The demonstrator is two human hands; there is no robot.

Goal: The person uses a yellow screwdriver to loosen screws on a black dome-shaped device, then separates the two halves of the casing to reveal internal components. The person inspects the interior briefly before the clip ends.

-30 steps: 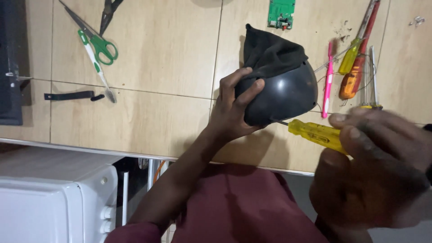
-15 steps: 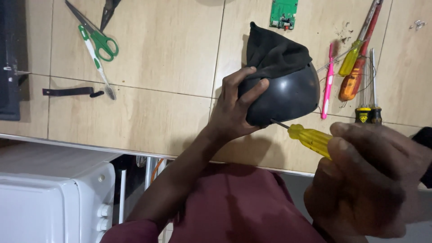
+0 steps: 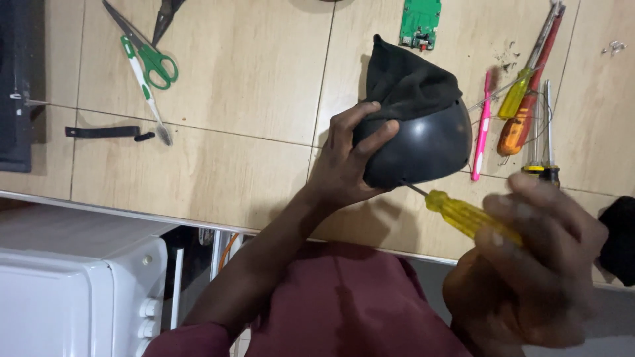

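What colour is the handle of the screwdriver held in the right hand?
Translucent yellow handle, held in the right hand; seen in the head view.

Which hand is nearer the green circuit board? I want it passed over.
Left. The left hand grips the black dome just below the board; the right hand holds a yellow screwdriver much lower, off the table edge.

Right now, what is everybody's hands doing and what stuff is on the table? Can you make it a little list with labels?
left hand: grips the black dome-shaped shell, held just above the table
black cloth: bunched over the top of the shell
right hand: holds the yellow-handled screwdriver, tip at the shell's lower edge
table: light wood
left of the shell: green-handled scissors, black strap
right of the shell: pink tool, more screwdrivers
top: green circuit board
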